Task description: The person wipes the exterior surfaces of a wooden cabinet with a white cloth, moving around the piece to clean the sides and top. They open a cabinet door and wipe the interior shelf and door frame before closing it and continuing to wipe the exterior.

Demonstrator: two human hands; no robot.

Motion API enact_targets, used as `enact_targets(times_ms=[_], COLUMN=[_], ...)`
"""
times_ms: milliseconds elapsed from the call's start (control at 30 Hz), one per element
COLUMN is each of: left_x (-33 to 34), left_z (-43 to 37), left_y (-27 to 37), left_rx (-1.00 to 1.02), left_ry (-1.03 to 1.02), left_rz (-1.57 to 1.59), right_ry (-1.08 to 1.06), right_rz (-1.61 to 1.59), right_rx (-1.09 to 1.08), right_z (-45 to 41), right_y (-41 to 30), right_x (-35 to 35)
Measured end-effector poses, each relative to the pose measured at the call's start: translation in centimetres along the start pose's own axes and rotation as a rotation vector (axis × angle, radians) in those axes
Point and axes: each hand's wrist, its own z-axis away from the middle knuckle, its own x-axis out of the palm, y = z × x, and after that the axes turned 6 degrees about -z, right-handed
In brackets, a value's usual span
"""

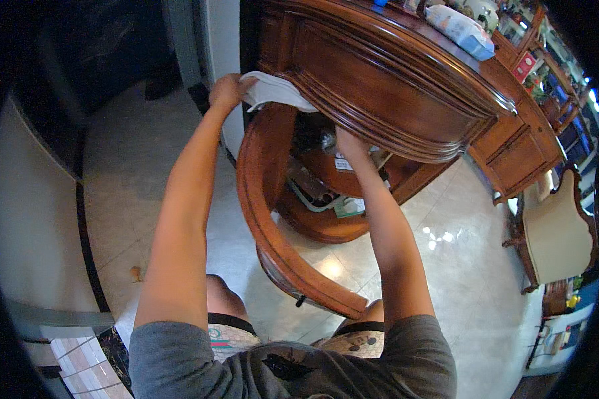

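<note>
My left hand (229,92) grips one end of a white cloth (277,93) at the left end of a carved wooden cabinet (379,80). The cloth stretches along the moulding under the cabinet's upper part. My right hand (347,142) reaches in below that moulding; its fingers are hidden, so what it holds cannot be told. A curved wooden door (264,224) stands open towards me. Inside, a small item with a white label (343,163) lies near my right hand, and a tray with dark items (312,192) sits on the lower shelf beside a green and white packet (350,207).
A pack of wipes (461,32) lies on the cabinet top. At the right stand a lower wooden cabinet (521,144) and a chair with a pale padded back (556,234). A wall edge (224,45) is close to the cabinet's left end. A small brown object (136,273) lies on the tiled floor.
</note>
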Motion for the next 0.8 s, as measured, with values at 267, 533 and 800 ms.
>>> enact_targets(times_ms=[267, 533, 800], left_x=[-1.5, -0.4, -11.1], left_z=[1.1, 1.5, 9.8], left_y=[2.6, -1.2, -0.1], left_rx=[0.201, 0.040, 0.435], left_ry=[-0.125, -0.028, -0.433], left_rz=[0.093, -0.002, 0.098], right_ry=[0.093, 0.121, -0.454], right_rz=[-0.275, -0.286, -0.430], right_rx=[-0.058, -0.200, -0.091], right_z=[3.1, 1.8, 14.0], right_y=[7.0, 3.8, 2.7], right_x=[1.9, 1.6, -6.8])
